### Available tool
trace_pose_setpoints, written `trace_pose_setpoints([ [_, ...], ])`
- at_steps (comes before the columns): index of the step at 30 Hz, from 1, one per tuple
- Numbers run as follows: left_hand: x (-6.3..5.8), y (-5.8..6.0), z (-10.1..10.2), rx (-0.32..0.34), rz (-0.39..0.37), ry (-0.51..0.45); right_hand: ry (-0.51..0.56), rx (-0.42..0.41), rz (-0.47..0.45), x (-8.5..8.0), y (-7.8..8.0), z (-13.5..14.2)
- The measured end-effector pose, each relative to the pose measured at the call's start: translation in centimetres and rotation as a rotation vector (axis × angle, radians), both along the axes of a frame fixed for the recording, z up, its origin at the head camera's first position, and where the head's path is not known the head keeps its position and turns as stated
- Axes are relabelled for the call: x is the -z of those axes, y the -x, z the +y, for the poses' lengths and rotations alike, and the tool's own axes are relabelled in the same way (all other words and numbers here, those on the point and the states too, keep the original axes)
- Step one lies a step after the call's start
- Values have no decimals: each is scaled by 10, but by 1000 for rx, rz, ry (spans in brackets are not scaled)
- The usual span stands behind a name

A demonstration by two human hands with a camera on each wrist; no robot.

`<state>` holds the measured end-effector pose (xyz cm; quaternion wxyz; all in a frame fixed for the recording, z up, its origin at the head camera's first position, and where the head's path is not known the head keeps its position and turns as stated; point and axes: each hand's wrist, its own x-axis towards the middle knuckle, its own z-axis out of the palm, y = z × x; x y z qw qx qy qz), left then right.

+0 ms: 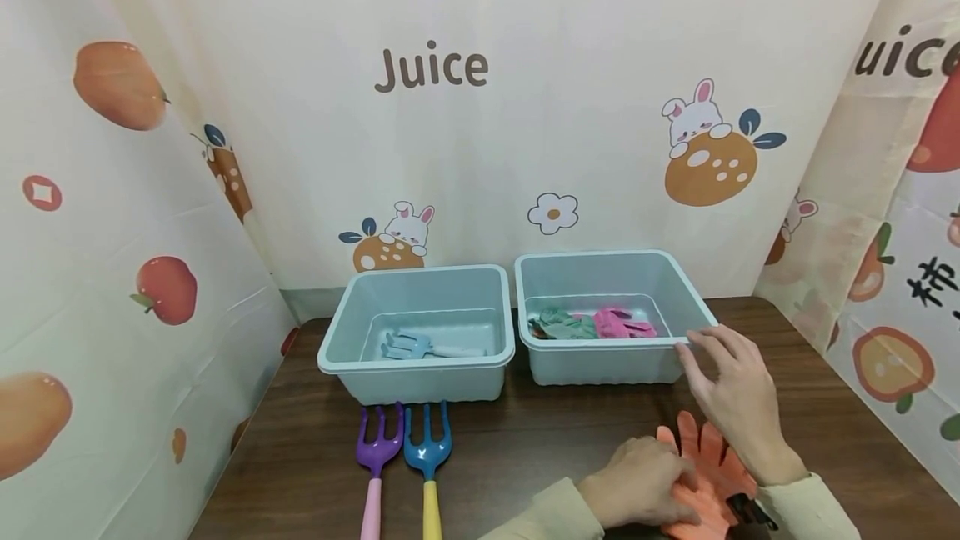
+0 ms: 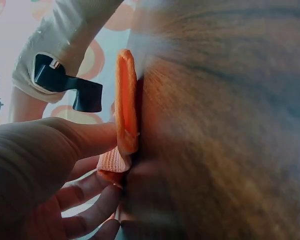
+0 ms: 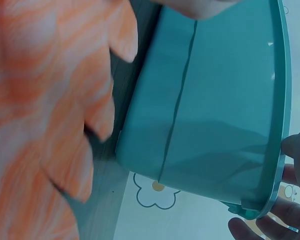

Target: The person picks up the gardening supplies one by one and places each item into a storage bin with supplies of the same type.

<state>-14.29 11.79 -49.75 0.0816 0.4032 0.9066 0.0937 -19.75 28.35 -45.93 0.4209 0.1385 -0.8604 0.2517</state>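
Note:
An orange glove lies on the table at the lower right, its fingers pointing away from me. My left hand pinches its edge; in the left wrist view the thumb presses the open orange cuff, with the other fingers curled beneath. My right hand reaches past the glove and holds the front right corner of the right light-blue bin, thumb outside and fingers over the rim. In the right wrist view, fingertips meet that rim. Inside this bin lie a green glove and a pink glove.
A second light-blue bin stands to the left, with a small blue fork inside. Before it lie a purple fork with a pink handle and a blue fork with a yellow handle. Printed curtains enclose the table's back and sides.

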Motion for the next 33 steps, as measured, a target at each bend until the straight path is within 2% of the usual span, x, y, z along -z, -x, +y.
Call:
trace_pose_setpoints([
  [6,0,-3,-1,5,-16,-24,0,9,-7,0,0,0],
  [13,-4,2,-8,30,-18,-76,-9,11,-4,0,1,1],
  [21,-13,8,-20,7,31,-190,0,6,-5,0,1,0],
  [28,-19,9,-26,-28,-45,-238,-3,14,-19,-1,0,-1],
  [33,-21,12,-30,-37,-27,-285,-12,18,-26,-2,-1,0],
])
